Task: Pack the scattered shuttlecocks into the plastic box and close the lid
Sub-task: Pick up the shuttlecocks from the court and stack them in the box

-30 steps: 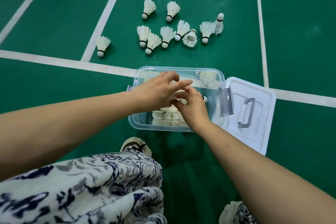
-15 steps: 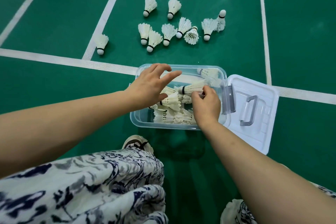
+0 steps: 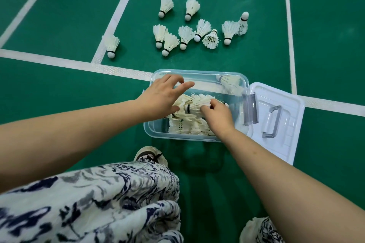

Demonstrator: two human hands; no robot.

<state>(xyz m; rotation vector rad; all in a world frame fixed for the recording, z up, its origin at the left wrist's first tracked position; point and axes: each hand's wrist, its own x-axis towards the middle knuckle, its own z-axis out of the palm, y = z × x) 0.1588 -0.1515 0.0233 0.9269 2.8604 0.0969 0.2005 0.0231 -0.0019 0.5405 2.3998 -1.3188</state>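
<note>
Held shuttlecock (image 3: 195,104): white feather skirt, black band by the rounded cork, lying on its side on top of the pile inside the box, cork to the left
Right hand (image 3: 217,117): reaches in from the near right, fingers curled and pinching the feather skirt of the held shuttlecock
Left hand (image 3: 160,98): over the left half of the box, fingers straight and spread apart, gripping nothing; thumb tip just beside the cork, contact cannot be told
Packed pile (image 3: 185,127): feathered shuttlecocks lying crisscross on the box bottom, toward its near side
Corner shuttlecock (image 3: 227,81): alone in the far right corner of the box, hazy
Plastic box (image 3: 177,138): clear rectangular tub, rounded corners, thick rim, open, on the floor mid-scene
Lid (image 3: 292,104): milky white moulded plastic, lying flat against the box's right end; grey strap-shaped handle (image 3: 273,122), grey latch (image 3: 249,111) where the two meet
Scattered shuttlecocks (image 3: 185,36): ten on the floor beyond the box, mostly on their sides; two farthest, a ragged row of seven nearer
Upright shuttlecock (image 3: 244,23): right end of that row, standing on its feathers, cork up
Lone shuttlecock (image 3: 112,45): well apart at the left, by a line junction
Floor (image 3: 59,89): matte green court surface with woven-textured white lines
Shoe (image 3: 150,156): mesh toe, just near of the box
Cloth (image 3: 88,203): soft creased white fabric with navy brush-like print, near left
</note>
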